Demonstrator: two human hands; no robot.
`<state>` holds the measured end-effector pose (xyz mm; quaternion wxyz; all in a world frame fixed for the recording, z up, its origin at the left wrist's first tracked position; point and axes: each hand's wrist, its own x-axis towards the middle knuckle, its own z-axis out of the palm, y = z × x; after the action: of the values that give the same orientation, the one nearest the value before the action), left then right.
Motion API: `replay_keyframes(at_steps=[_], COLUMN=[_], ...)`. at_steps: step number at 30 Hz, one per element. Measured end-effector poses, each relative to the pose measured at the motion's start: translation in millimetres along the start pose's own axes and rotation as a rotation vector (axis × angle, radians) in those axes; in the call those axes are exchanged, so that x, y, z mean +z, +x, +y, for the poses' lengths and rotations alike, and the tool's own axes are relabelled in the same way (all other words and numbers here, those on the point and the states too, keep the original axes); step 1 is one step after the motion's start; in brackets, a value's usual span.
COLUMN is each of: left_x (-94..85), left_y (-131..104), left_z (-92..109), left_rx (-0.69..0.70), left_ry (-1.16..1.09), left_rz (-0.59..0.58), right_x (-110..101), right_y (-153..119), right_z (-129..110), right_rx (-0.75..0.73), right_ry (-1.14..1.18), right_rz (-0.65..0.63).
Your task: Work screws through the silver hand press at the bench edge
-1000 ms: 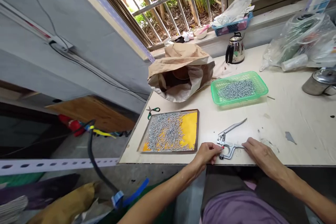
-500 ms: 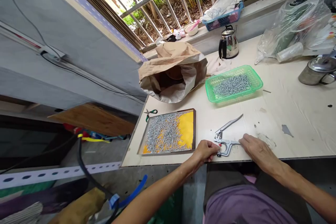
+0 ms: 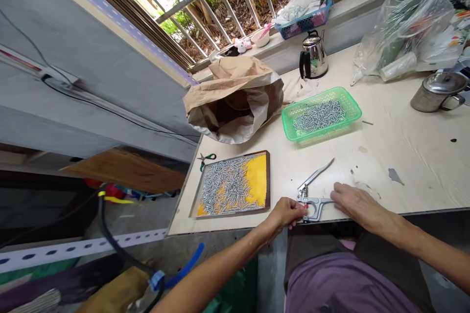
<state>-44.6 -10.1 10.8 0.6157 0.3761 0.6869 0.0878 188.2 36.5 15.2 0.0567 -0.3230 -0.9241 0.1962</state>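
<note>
A grey metal hand tool with a long lever, a spring and a red part lies at the table's front edge. My left hand is closed in a pinch at the tool's left side, by the red part; what its fingertips hold is too small to make out. My right hand has its fingers wrapped round the end of the tool's handle. Left of my hands sits a shallow tray with a yellow bottom, largely covered by small silvery metal pieces.
A green basket of similar metal pieces stands behind the tool. Farther back are an open paper bag, a kettle and plastic bags. Scissors lie beside the tray, and a metal pot stands at the right.
The whole view has shifted slightly, moving the table's objects left in the picture. My left hand has moved slightly closer in against the tool's red part. My right hand keeps its grip.
</note>
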Motion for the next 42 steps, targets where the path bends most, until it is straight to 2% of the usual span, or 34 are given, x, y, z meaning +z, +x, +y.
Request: replay_keyframes(at_steps=[4, 10, 15, 26, 30, 32, 34, 36, 39, 42], left_x=[-0.5, 2.9, 5.6, 8.0, 7.0, 5.9, 6.3, 9.8, 19.9, 28.8], left_y=[1, -1, -3, -5, -7, -10, -13, -11, 0, 17], left_z=[-1, -2, -4, -3, -7, -9, -8, -3, 11, 24], left_rx=[-0.021, -0.029, -0.034, -0.053, -0.050, 0.060, 0.292, 0.532, 0.725, 0.771], left_ry=[0.019, -0.003, -0.033, -0.053, 0.035, 0.200, 0.400, 0.576, 0.788, 0.903], left_rz=[-0.004, 0.028, 0.066, 0.095, 0.116, 0.251, 0.430, 0.520, 0.472, 0.404], right_x=[3, 2, 1, -17, -17, -16, -16, -15, -14, -14], right_y=[16, 35, 38, 40, 40, 39, 39, 39, 38, 37], right_z=[20, 37, 35, 22, 20, 20, 19, 19, 18, 18], right_rx=[-0.026, -0.062, -0.063, -0.043, -0.041, -0.030, -0.020, -0.020, -0.024, -0.030], right_ry=[-0.097, -0.185, -0.172, -0.200, -0.197, -0.181, -0.171, -0.169, -0.182, -0.204], right_rz=[0.082, -0.060, -0.043, -0.079, -0.078, -0.091, -0.096, -0.091, -0.082, -0.077])
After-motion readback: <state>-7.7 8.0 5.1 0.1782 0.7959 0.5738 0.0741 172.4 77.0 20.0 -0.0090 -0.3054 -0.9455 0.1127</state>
